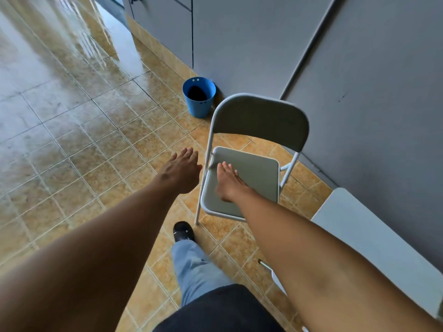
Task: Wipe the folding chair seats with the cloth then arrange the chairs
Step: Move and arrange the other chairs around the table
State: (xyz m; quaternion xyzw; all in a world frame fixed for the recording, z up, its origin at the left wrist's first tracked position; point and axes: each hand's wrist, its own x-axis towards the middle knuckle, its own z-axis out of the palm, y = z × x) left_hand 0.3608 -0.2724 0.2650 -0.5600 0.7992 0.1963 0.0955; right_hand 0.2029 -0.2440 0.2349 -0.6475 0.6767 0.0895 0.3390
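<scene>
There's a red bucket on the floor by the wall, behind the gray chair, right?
Not quite. The bucket is blue, not red, as the head view shows. The rest is right: it stands on the tiled floor by the gray wall, behind the gray folding chair.

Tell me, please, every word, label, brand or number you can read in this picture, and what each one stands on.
No text can be read anywhere in this view.
The folding chair, blue bucket and grey wall show no lettering.
Two pale spots near the bucket's rim are not letters.
A small pale mark on the black shoe is too small to read.
</scene>
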